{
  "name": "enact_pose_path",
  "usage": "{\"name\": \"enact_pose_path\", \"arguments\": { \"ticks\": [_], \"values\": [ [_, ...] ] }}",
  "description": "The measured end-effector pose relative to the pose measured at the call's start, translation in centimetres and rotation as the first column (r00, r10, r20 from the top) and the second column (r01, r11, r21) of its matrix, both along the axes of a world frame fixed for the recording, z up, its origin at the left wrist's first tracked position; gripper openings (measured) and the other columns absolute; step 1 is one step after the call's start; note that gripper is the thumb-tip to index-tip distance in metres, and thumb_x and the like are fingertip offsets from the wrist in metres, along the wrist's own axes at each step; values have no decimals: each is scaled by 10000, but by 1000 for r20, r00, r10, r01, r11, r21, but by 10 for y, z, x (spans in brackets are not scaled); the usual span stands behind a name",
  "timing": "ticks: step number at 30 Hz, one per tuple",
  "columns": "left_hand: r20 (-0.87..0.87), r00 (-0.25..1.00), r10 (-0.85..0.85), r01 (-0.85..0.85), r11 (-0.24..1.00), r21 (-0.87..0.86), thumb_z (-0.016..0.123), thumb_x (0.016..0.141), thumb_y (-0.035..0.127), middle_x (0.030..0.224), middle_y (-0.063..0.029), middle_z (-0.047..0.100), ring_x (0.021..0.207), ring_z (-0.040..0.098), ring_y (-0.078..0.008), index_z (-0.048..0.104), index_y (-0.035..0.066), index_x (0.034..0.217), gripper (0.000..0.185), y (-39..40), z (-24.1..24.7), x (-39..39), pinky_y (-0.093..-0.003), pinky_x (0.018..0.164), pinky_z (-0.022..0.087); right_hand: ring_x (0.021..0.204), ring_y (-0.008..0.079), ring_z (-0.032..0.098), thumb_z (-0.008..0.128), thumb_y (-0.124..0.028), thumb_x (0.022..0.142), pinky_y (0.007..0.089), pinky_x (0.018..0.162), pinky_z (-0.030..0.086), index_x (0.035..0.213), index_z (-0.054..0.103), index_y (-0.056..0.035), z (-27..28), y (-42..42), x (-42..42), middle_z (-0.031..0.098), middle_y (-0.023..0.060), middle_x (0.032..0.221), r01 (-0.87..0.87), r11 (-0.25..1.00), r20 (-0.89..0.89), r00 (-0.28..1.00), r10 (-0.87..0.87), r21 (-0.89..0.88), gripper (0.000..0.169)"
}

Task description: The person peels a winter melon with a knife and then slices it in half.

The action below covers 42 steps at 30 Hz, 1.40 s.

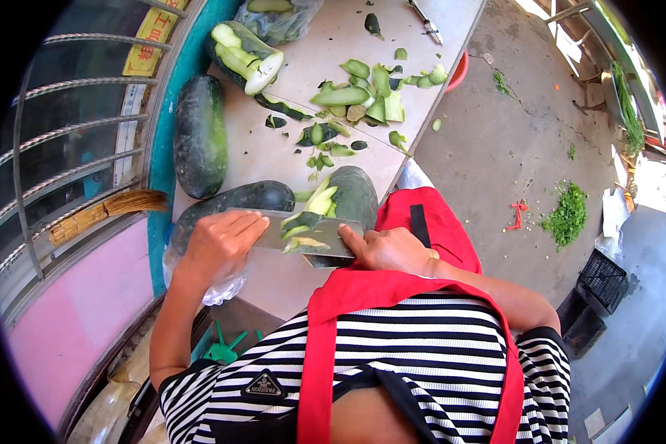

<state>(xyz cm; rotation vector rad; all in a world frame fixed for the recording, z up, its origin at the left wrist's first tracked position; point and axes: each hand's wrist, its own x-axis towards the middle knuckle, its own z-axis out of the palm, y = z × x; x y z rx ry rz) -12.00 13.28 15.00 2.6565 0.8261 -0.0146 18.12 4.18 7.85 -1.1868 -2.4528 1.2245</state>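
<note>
My left hand [222, 241] is closed around the left end of a broad-bladed cleaver [269, 233], whose handle is hidden. The fingers of my right hand [391, 250] grip the blade's right end, index finger on its upper face. The blade lies crosswise over the near part of a partly peeled wax gourd [358, 191]. Green peel strips [323, 201] curl up behind the blade, and some peel lies on it. Beyond are a dark unpeeled gourd [255, 194], another gourd [201, 136] and a partly peeled one with a cut white end [238, 53].
Peel scraps [361, 97] litter the tiled counter [250, 150]; a peeler-like tool [427, 23] lies at its far edge. A plastic bag [280, 22] stands at the back. Left are window bars and a straw brush [108, 213]. Chopped greens [567, 216] and black crates [602, 280] are on the floor.
</note>
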Motion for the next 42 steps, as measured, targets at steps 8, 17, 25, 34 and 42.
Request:
{"name": "enact_pose_path", "arguments": {
  "ticks": [8,17,25,34,42],
  "values": [
    [-35,998,57,-55,997,44,660,694,13,1036,-170,738,965,728,-292,719,-24,1034,348,-33,-7,-2,-374,813,597,520,318,663,556,-148,885,436,415,505,1362,488,63,-11,-13,-2,634,167,659,-9,999,29,1000,8,45,525],
    [-17,999,34,-31,993,114,636,737,5,1050,-155,736,990,720,-283,722,-16,1062,337,-41,-15,-8,-379,821,593,526,345,658,528,-140,912,454,433,516,1437,423,77,-8,-24,-5,625,195,699,-15,999,55,998,16,-29,579],
    [0,1000,9,-8,970,244,629,728,0,1099,-155,730,1023,714,-279,725,3,1100,384,-53,-30,-15,-367,847,588,607,358,682,520,-100,901,472,512,553,1488,363,62,-5,-33,-12,639,216,772,1,1000,152,988,4,-28,629],
    [125,992,-23,15,998,65,622,687,-18,1102,-133,734,1014,719,-267,722,15,1077,403,-17,-85,3,-375,832,597,642,402,691,550,-129,883,493,554,553,1452,374,64,-25,-26,5,667,248,793,84,985,219,974,-49,-151,625],
    [84,996,-12,5,997,82,655,704,-8,1064,-138,739,979,724,-274,725,16,1056,360,-38,-37,-6,-365,806,599,620,382,691,552,-154,891,481,505,544,1428,417,61,-13,-36,-2,653,219,722,26,998,110,994,-20,-62,594]
  ]
}}
